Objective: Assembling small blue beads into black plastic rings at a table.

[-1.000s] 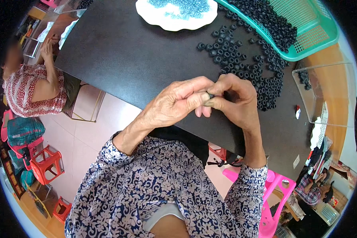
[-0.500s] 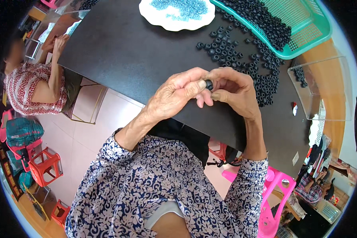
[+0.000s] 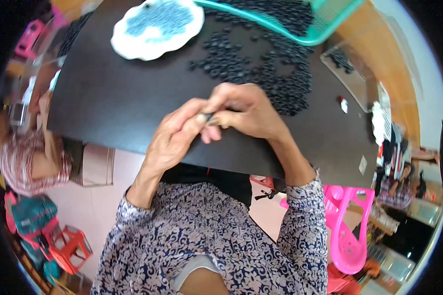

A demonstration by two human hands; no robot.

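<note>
My left hand [image 3: 172, 135] pinches a small black ring-like part [image 3: 209, 117] between thumb and forefinger, above the near side of the dark table [image 3: 118, 103]. Against the other side of this part press the thumb and fingers of my right hand [image 3: 248, 110], so both hands meet at it. Fingers cover most of the piece, and motion blurs it. Just beyond my hands lies a loose heap of similar black parts [image 3: 226, 61]. A white scalloped plate [image 3: 138, 53] farther left carries many tiny bluish, clear pieces [image 3: 167, 22].
A green plastic basket [image 3: 307, 41] with more black parts stands at the far right. Beside it is a clear box [image 3: 347, 81]. Another person [image 3: 32, 160] sits at left. Pink [image 3: 349, 236] and red [image 3: 71, 250] plastic seats stand on the floor.
The whole view has swung, so the table and plate appear farther left. My hands still meet at the black part, the right fingers now closer around it.
</note>
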